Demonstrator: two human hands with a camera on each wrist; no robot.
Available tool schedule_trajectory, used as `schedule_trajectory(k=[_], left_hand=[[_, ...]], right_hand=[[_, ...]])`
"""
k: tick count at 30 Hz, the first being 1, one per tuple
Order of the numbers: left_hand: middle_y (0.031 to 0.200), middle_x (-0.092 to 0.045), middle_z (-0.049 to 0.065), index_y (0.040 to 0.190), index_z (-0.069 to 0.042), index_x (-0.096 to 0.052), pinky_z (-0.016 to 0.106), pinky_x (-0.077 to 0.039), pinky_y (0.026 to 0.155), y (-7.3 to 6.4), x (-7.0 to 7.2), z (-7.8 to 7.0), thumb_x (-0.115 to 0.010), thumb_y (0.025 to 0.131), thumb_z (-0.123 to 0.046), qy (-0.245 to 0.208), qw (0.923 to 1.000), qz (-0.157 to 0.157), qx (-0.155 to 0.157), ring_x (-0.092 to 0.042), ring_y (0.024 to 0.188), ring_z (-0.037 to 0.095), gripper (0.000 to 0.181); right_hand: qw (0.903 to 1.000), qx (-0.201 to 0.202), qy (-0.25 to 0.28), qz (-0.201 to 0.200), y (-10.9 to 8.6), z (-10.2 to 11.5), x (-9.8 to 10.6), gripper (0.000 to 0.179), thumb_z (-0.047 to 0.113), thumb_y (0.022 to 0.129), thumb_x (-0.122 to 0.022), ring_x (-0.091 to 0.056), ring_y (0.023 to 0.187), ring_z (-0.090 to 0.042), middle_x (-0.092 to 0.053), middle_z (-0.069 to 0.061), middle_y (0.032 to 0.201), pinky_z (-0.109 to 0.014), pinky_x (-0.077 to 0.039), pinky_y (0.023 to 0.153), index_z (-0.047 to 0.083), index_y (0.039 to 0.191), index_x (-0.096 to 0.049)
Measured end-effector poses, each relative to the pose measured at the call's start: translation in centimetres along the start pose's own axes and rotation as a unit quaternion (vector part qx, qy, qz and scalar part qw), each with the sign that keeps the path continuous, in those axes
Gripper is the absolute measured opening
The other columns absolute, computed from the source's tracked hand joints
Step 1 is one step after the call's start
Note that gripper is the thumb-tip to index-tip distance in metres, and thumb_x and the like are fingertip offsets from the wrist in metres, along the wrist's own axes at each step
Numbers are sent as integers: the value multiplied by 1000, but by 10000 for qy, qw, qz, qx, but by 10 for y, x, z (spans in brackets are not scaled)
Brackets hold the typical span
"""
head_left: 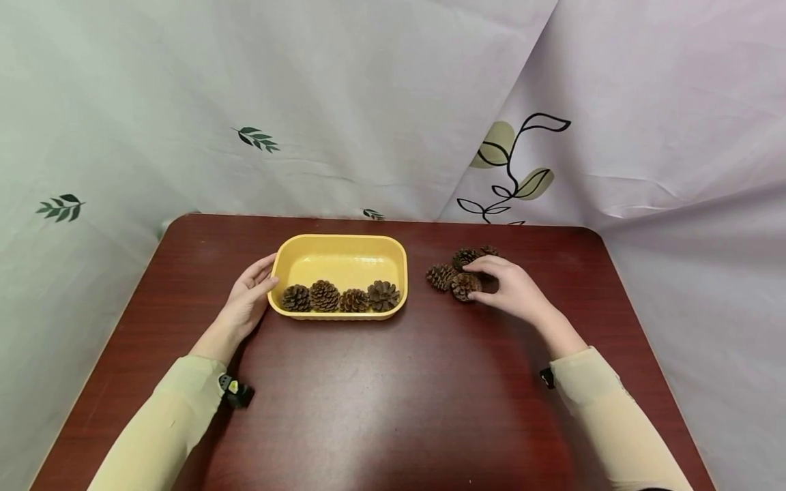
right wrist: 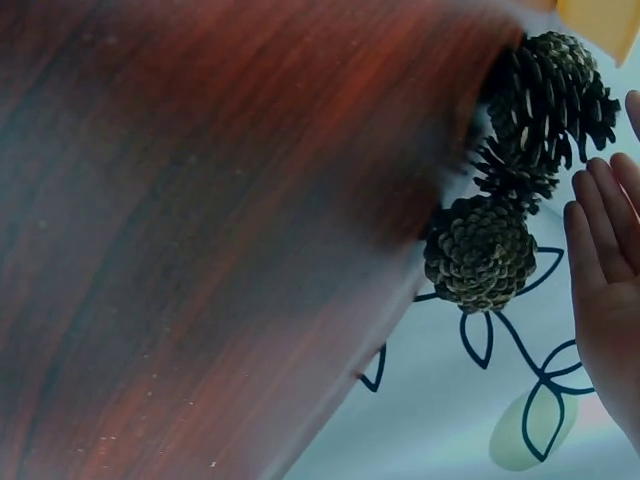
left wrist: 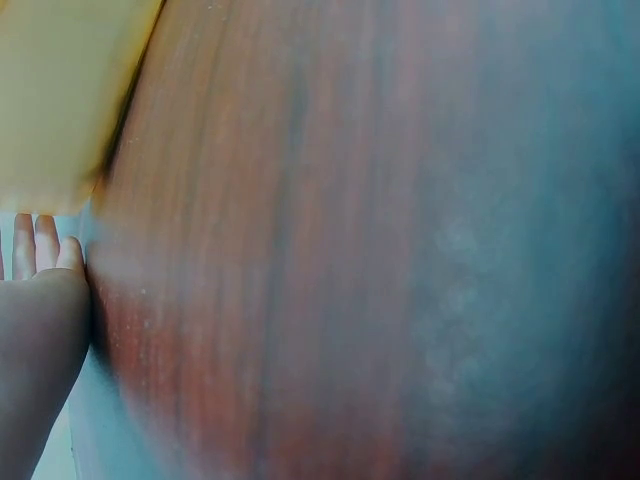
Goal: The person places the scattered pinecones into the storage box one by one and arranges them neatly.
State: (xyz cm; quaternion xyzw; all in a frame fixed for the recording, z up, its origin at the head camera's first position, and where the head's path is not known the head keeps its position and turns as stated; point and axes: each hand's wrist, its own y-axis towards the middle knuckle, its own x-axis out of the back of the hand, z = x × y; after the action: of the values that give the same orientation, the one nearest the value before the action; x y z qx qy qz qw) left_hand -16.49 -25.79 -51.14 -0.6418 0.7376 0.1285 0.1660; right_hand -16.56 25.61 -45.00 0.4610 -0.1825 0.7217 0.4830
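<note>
A yellow plastic tray (head_left: 338,316) stands on the table, with a row of pine cones (head_left: 324,296) along its near wall. My left hand (head_left: 247,300) grips its left end, the thumb over the rim and the other fingers along the outside. In the left wrist view, the fingers (left wrist: 46,240) reach up to the tray wall (left wrist: 60,110). Right of the tray, my right hand (head_left: 512,286) holds the nearest pine cone (head_left: 464,287) of a small cluster between thumb and fingers. Other cones (head_left: 440,277) lie close against it, one (right wrist: 482,255) showing plainly in the right wrist view.
The dark red wooden table (head_left: 381,395) has rounded far corners. Behind its far edge hangs a pale cloth (head_left: 344,102) printed with leaves, and the cloth continues down both sides. A black wrist camera (head_left: 236,392) sits at the left sleeve cuff.
</note>
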Motion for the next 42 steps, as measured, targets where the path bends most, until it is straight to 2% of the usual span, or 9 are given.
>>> schedule_trajectory(k=[12, 30, 42], left_hand=[[132, -72, -10, 133, -21, -67, 15, -55, 100, 1, 0, -1, -50, 106, 9, -31, 10000, 22, 3, -64, 123, 2, 44], [132, -72, -10, 134, -20, -67, 16, -55, 101, -1, 0, 1, -51, 105, 10, -83, 10000, -40, -2, -65, 123, 3, 45], [133, -71, -11, 134, -21, -67, 15, -54, 102, -1, 0, 0, -51, 105, 9, 3, 10000, -9, 26, -64, 124, 2, 45]], right_hand=[[9998, 17, -169, 118, 1, -1, -8, 53, 13, 82, -92, -64, 129, -35, -72, -15, 131, -53, -50, 113, 5, 130, -73], [9979, 91, -643, 43, 3, -2, -16, 51, 12, 83, -91, -63, 128, -37, -70, -17, 130, -54, -51, 112, 3, 129, -72], [9980, 194, -600, -56, 5, 1, -14, 49, 12, 82, -91, -64, 127, -36, -71, -16, 128, -54, -51, 112, 3, 127, -73]])
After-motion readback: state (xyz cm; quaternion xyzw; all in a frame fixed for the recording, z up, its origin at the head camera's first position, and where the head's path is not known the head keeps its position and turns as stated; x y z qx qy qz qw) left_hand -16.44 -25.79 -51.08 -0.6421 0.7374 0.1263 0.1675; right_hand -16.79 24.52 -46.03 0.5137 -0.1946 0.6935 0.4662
